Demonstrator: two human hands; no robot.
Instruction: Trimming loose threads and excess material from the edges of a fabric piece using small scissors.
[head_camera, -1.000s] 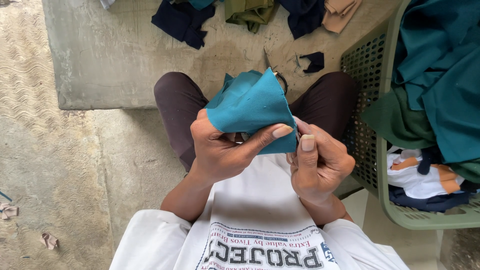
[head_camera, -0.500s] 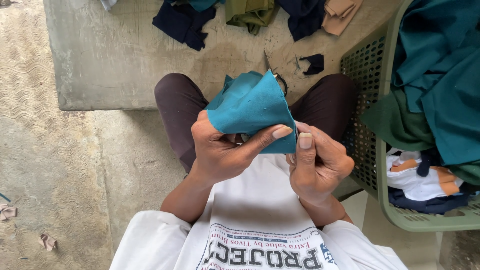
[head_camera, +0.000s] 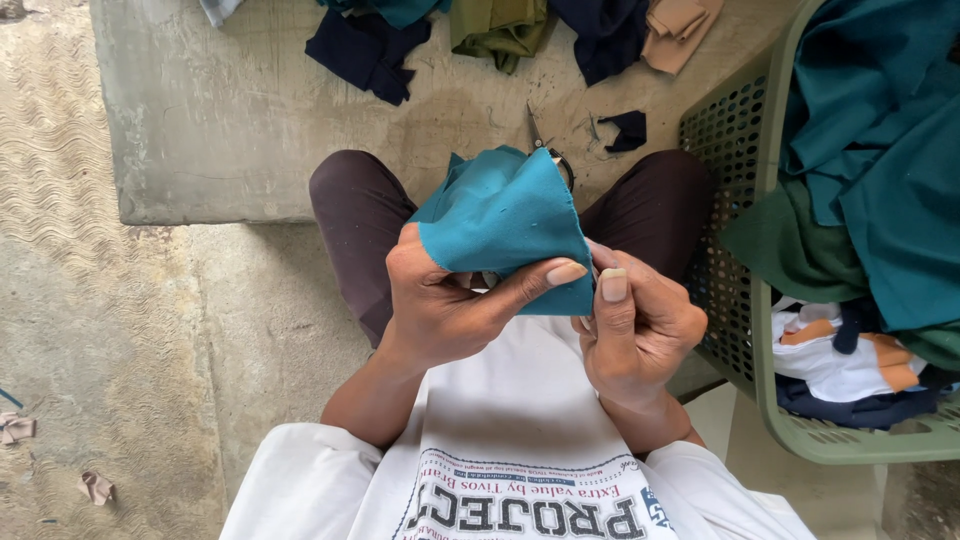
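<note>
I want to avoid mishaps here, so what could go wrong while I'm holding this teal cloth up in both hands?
The teal cloth hides most of the scissors lying on the concrete slab just past your knees, so a blind reach might meet the blades. Your left hand and right hand pinch only the lower edge, so the cloth could slip. The green basket looks overfull; fabric may spill out.

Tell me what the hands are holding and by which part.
Both hands hold a folded piece of teal cloth by its lower edge: the left hand pinches it with thumb across the front, the right hand grips the lower right corner.
</note>
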